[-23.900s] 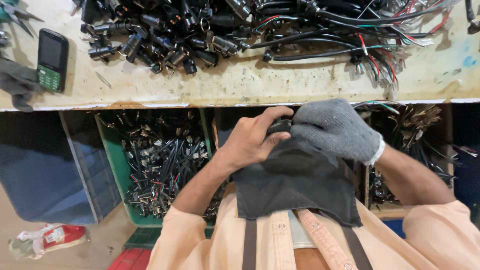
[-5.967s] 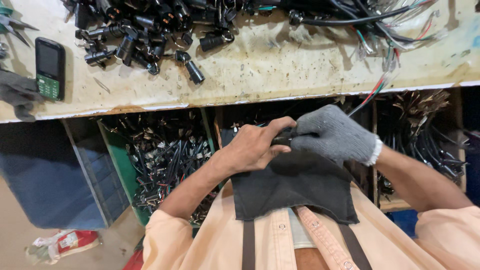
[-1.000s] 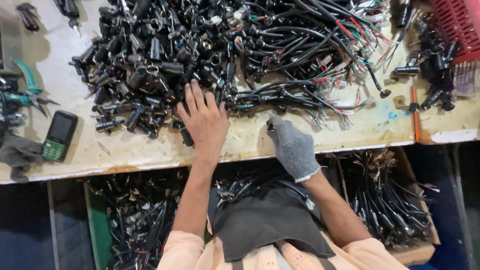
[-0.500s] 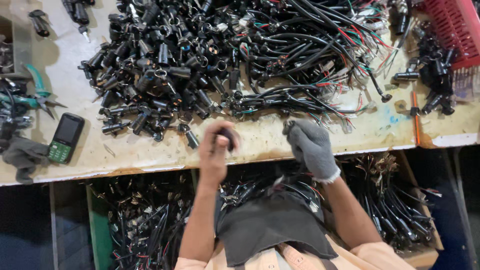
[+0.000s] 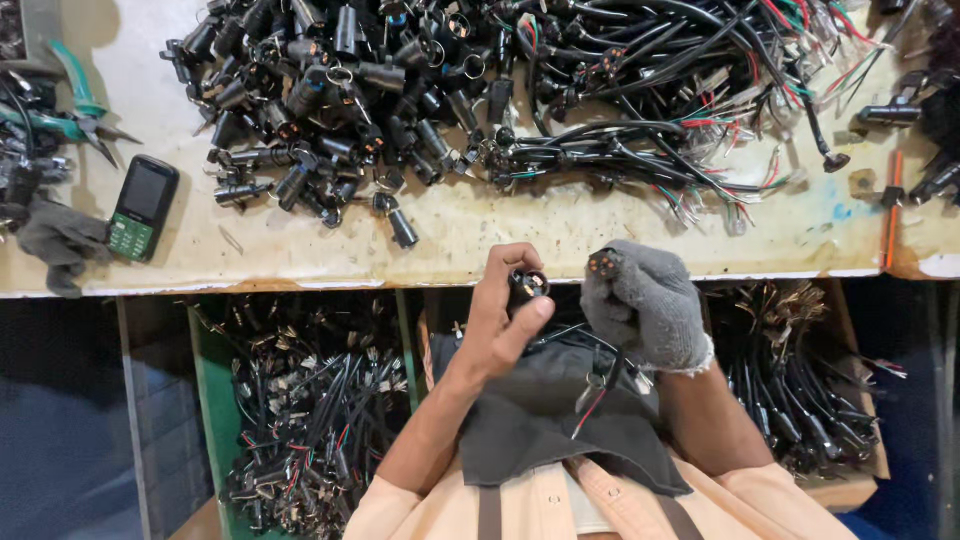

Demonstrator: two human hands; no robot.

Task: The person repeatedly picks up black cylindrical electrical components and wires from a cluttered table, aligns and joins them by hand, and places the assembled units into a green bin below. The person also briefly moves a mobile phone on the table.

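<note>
My bare left hand (image 5: 500, 318) pinches a small black ring-shaped cap (image 5: 528, 284) just below the workbench's front edge. My right hand (image 5: 645, 305), in a grey knit glove, is closed around a black connector plug (image 5: 603, 263); its thin wires (image 5: 600, 385) hang down over the dark apron on my lap. The two hands sit side by side, a little apart. A large heap of black connectors and wired harnesses (image 5: 480, 90) lies on the worn pale workbench (image 5: 560, 225) above them.
A small green-keyed mobile phone (image 5: 142, 207), a grey glove (image 5: 55, 238) and green-handled pliers (image 5: 80, 105) lie at the bench's left. Below the bench, a green bin (image 5: 215, 400) and a brown box (image 5: 850, 400) hold more wired connectors.
My left hand left the heap with a small black cap and came down to the bench edge. The right hand now grips a connector beside it.
</note>
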